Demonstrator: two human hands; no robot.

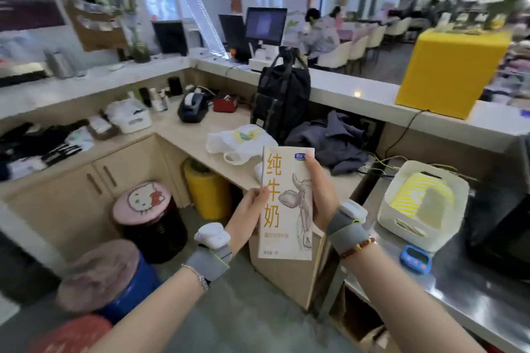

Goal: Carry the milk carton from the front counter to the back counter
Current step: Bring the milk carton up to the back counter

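Note:
A tall cream milk carton [282, 209] with orange characters and a cow drawing stands upright in the air in front of me, above the floor and the counter's end. My left hand [248, 216] grips its left edge near the middle. On the other side my right hand [321, 195] wraps its right edge, thumb up near the top. Both wrists wear grey straps with white devices. The beige front counter [183, 135] lies just beyond the carton.
On the counter lie a white plastic bag [241, 142], a black backpack [282, 97], a grey jacket [329, 140] and a receipt printer [192, 107]. A white basket [421, 209] sits on a steel top at right. Padded stools [146, 203] and a yellow bin [206, 190] stand on the floor.

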